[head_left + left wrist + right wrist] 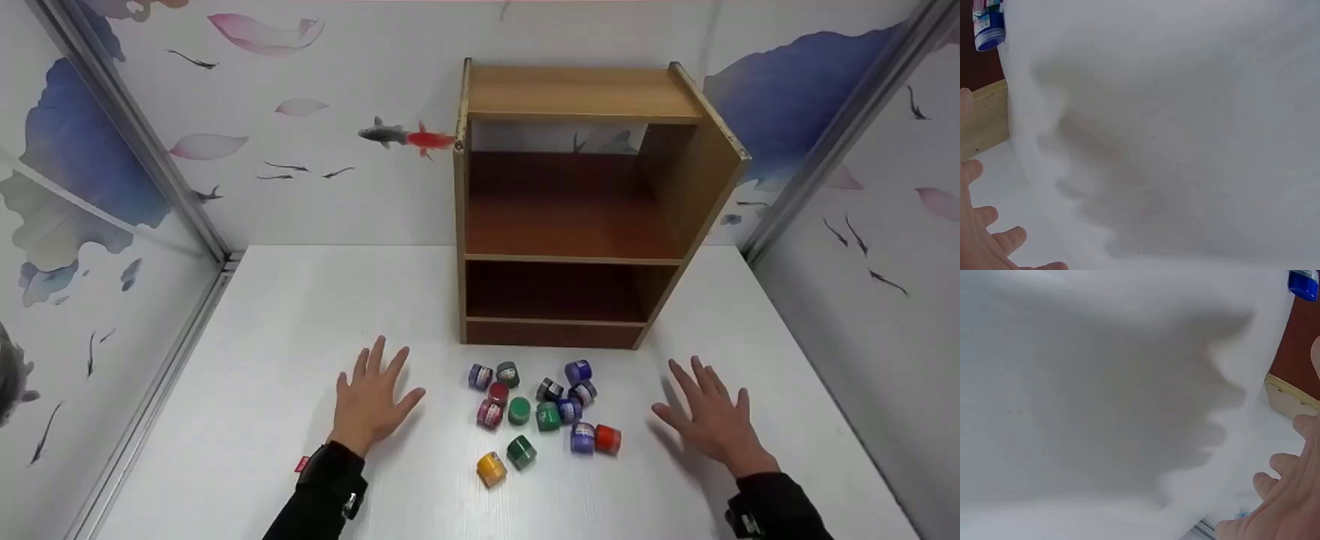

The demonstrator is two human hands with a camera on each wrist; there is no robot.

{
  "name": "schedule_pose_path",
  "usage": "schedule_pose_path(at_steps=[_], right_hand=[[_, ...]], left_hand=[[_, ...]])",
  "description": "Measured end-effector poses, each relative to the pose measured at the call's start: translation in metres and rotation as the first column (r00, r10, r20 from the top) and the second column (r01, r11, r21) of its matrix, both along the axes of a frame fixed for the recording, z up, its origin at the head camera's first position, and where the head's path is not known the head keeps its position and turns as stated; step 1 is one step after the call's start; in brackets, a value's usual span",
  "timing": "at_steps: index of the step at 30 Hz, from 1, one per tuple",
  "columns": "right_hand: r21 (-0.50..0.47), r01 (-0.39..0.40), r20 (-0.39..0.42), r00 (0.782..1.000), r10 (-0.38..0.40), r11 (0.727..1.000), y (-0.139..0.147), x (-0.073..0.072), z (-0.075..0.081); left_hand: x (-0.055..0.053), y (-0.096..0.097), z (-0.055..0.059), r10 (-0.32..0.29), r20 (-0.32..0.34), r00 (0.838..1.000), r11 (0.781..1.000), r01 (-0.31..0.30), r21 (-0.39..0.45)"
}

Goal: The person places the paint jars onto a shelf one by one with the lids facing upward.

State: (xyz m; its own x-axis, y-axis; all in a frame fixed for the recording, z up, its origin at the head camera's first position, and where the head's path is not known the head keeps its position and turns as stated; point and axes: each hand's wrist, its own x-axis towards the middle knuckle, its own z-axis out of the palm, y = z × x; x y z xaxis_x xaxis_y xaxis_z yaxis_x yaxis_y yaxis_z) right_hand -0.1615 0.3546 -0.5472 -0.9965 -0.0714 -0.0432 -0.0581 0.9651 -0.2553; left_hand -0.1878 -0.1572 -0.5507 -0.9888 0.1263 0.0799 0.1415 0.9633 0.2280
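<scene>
My left hand (371, 405) hovers over the white table, left of a loose group of small paint jars, its fingers spread and holding nothing. On the other side of the group, my right hand (716, 424) is spread the same way, its palm off the tabletop with a shadow beneath. Among the jars are a yellow jar (491, 469) nearest the front, a dark green jar (521, 451), a red-orange jar (607, 439) nearest my right hand, and several blue, purple and crimson ones. A blue jar (989, 36) shows at the left wrist view's corner.
A brown wooden shelf unit (577, 334) with two open compartments stands at the back, just behind the jars. White panels with painted fish and petals surround the table (300, 300), joined by metal frame posts (157, 150) at the corners.
</scene>
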Motion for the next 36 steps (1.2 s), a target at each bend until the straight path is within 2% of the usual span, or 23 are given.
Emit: schedule_pose_path(at_steps=[5, 10, 14, 18, 24, 30, 36], right_hand=[[-0.026, -0.053, 0.036, 0.998, 0.053, 0.998, -0.001, -0.002, 0.017], [-0.06, -0.088, 0.101, 0.99, 0.094, 0.994, -0.003, -0.006, 0.033], [-0.05, -0.114, 0.11, 0.987, 0.119, 0.992, -0.005, -0.009, 0.041], [-0.059, -0.128, 0.152, 0.979, 0.136, 0.99, -0.008, -0.012, 0.046], [-0.097, -0.149, 0.206, 0.964, 0.166, 0.984, -0.013, -0.014, 0.051], [-0.13, -0.15, 0.293, 0.939, 0.182, 0.98, -0.028, -0.018, 0.051], [-0.156, -0.175, 0.274, 0.938, 0.213, 0.972, -0.036, -0.023, 0.053]], left_hand=[[-0.004, 0.003, 0.009, -0.015, -0.026, 1.0, 0.999, 0.016, 0.037], [-0.009, 0.007, 0.019, -0.027, -0.013, 1.0, 0.998, 0.027, 0.052], [-0.013, 0.011, 0.028, -0.045, 0.037, 0.998, 0.998, 0.043, 0.044], [-0.017, 0.014, 0.035, -0.053, 0.093, 0.994, 0.998, 0.05, 0.04], [-0.024, 0.023, 0.037, -0.082, 0.127, 0.989, 0.994, 0.073, 0.077], [-0.026, 0.041, 0.036, -0.103, 0.149, 0.984, 0.988, 0.083, 0.132], [-0.032, 0.057, 0.037, -0.125, 0.162, 0.979, 0.981, 0.097, 0.17]])
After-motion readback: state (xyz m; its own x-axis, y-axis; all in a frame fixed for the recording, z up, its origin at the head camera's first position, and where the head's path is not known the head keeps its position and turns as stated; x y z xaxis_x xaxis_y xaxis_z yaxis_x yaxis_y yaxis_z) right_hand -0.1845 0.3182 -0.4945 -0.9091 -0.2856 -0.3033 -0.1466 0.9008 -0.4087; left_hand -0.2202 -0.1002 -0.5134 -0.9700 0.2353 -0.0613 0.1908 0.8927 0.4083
